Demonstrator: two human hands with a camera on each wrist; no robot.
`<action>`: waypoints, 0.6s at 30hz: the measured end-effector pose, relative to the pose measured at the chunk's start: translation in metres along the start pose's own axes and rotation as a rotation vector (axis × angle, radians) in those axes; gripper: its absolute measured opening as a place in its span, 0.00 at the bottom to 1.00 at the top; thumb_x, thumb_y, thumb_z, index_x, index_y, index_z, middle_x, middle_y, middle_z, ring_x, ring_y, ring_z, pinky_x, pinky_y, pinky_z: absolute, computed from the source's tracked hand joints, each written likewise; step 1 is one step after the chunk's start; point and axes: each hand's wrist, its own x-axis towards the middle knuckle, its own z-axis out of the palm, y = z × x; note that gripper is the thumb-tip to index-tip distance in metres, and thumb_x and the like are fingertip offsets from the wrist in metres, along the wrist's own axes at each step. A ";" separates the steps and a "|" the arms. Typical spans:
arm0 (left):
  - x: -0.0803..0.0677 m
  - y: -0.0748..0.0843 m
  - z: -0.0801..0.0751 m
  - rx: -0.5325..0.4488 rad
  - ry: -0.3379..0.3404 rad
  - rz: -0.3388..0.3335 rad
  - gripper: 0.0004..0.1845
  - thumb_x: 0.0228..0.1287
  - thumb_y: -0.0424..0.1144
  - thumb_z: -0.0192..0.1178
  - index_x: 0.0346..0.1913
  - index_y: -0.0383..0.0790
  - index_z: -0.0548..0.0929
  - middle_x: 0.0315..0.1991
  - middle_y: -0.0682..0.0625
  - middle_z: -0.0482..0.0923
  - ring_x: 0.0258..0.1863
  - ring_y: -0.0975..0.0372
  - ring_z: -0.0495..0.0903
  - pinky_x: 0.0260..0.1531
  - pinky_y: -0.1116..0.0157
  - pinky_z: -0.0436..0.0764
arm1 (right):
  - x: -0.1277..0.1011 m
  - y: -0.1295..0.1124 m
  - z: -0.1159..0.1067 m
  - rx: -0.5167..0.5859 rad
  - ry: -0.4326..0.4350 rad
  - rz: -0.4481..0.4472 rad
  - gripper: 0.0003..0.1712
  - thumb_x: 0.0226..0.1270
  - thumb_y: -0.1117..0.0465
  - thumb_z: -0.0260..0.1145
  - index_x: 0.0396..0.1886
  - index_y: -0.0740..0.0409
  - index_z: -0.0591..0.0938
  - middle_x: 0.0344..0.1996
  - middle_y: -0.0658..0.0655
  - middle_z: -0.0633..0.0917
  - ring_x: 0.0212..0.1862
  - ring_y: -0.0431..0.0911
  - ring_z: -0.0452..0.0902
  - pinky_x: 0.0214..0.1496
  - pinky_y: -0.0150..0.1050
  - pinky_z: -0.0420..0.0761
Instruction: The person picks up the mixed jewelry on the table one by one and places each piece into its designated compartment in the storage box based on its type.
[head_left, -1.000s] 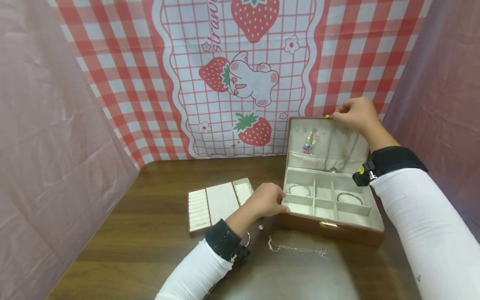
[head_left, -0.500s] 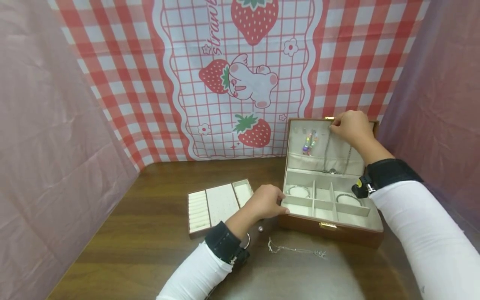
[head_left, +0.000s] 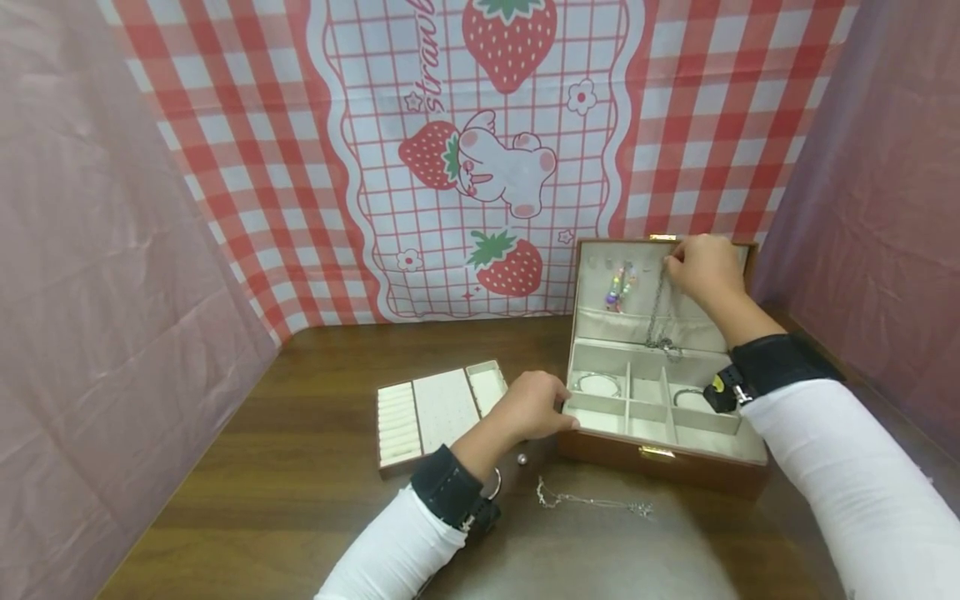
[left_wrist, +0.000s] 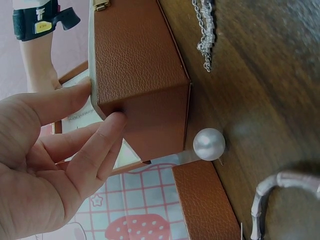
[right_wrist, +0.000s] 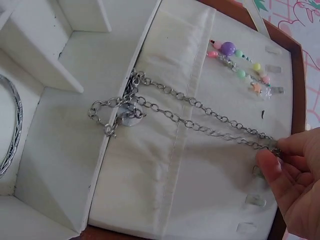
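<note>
A brown jewelry box [head_left: 600,450] stands with its lid raised. My right hand [head_left: 703,267] pinches a silver chain necklace [right_wrist: 192,101] between thumb and fingers, close against the inside of the lid. Its two strands run down together to a round pendant [right_wrist: 131,116], where the loose chain bunches over the pocket edge. My left hand [head_left: 532,402] grips the box's front left corner, the thumb at the front rim and a finger on the side wall [left_wrist: 150,120]. Beside the necklace, a colorful beaded bracelet [right_wrist: 227,48] hangs from the lid.
Two bangles lie in box compartments, one being a twisted bangle [right_wrist: 19,117]. Left of the box is a jewelry tray [head_left: 446,400] with ring rolls. On the table are a pearl [left_wrist: 209,144], a bamboo-shaped bangle [left_wrist: 270,187] and another silver necklace [head_left: 592,502].
My right hand has come down from the lid's top edge, drawing the necklace strands together towards the left. My left hand has stayed at the box corner.
</note>
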 end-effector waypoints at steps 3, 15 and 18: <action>0.000 0.000 0.000 -0.003 0.000 -0.001 0.20 0.53 0.45 0.74 0.47 0.37 0.88 0.41 0.50 0.87 0.41 0.62 0.83 0.44 0.71 0.78 | -0.002 0.004 0.001 0.009 -0.001 -0.002 0.17 0.67 0.63 0.60 0.20 0.70 0.81 0.17 0.63 0.79 0.23 0.55 0.70 0.26 0.48 0.69; -0.003 0.001 -0.001 -0.019 0.012 -0.003 0.21 0.53 0.45 0.74 0.47 0.36 0.88 0.40 0.51 0.87 0.39 0.64 0.82 0.42 0.72 0.78 | -0.019 0.012 0.009 -0.004 -0.042 -0.031 0.12 0.62 0.65 0.64 0.33 0.74 0.85 0.31 0.71 0.84 0.33 0.64 0.79 0.38 0.59 0.78; -0.003 0.001 0.000 -0.031 0.020 -0.005 0.21 0.52 0.45 0.75 0.47 0.36 0.88 0.40 0.51 0.87 0.40 0.63 0.83 0.42 0.71 0.79 | -0.021 0.012 0.008 -0.003 -0.107 -0.025 0.12 0.61 0.64 0.65 0.33 0.73 0.84 0.30 0.71 0.84 0.33 0.63 0.79 0.38 0.58 0.78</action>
